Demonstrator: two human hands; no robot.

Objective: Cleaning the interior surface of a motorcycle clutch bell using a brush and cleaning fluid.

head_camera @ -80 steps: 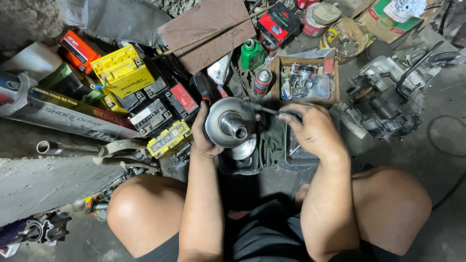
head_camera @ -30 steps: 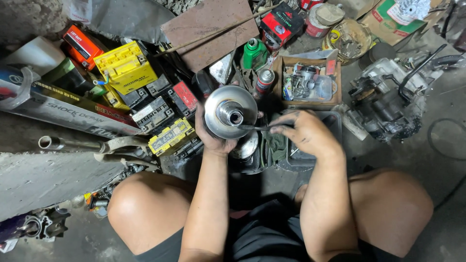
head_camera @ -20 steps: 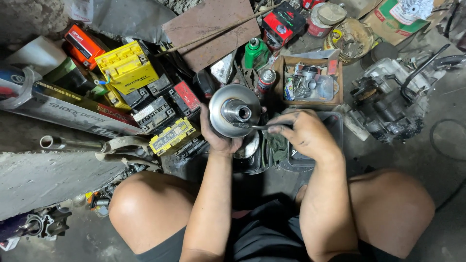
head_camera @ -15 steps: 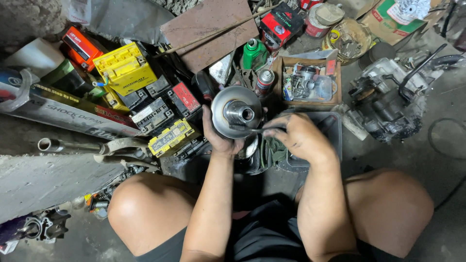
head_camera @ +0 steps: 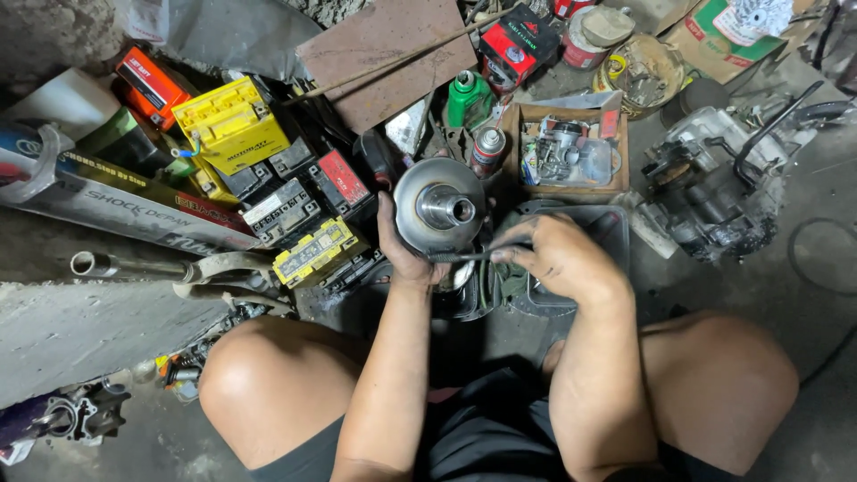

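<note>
Pulley drum, bare metal, looks heavy, rigid and slick; left hand cups its rim from beneath, while right hand pinches a thin tool against it.

Floor: bare grey concrete, stained and dusty, showing at the right and along the bottom edge.
Left edge: a rough grey slab lies across the lower left.
Clutter, left: yellow battery, orange box, black batteries and a long printed carton crowded together on the ground; a metal pipe just below them.
Clutter, top: brown board, green bottle, spray can, cardboard tray of small parts.
Clutter, right: a dirty engine block beside the tray.
Light: even, dim, soft shadows.
</note>
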